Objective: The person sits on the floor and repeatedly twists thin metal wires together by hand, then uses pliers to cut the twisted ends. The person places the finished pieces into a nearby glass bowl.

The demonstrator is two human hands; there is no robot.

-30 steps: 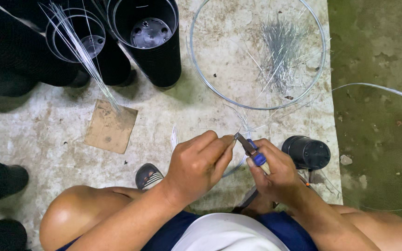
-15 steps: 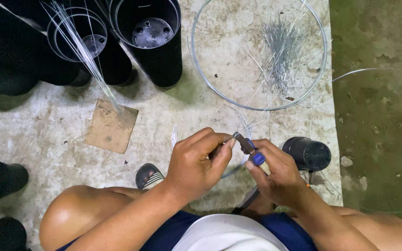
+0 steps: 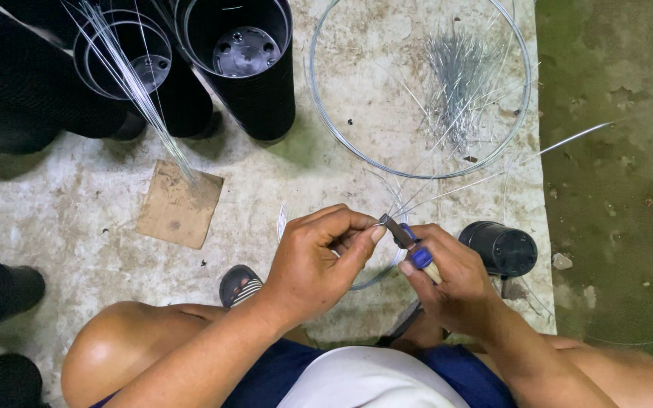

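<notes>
Head view here, looking straight down at my hands over a concrete floor (image 3: 266, 189). My left hand (image 3: 319, 261) is curled narrow, thumb and fingertips pinching a thin wire (image 3: 417, 200) right where it meets the pliers (image 3: 406, 242). My right hand (image 3: 455, 283) is wrapped around the pliers' blue handles, nose pointing up-left at the left fingertips. The wire runs up-right from the pinch toward a big wire hoop (image 3: 326, 128) lying on the floor, with a pile of short cut wires (image 3: 459, 83) inside it. Black plastic pots (image 3: 247, 53) stand top left, a cardboard scrap (image 3: 179, 204) sits below them, and a small black pot (image 3: 500, 248) lies just right of my right hand.
</notes>
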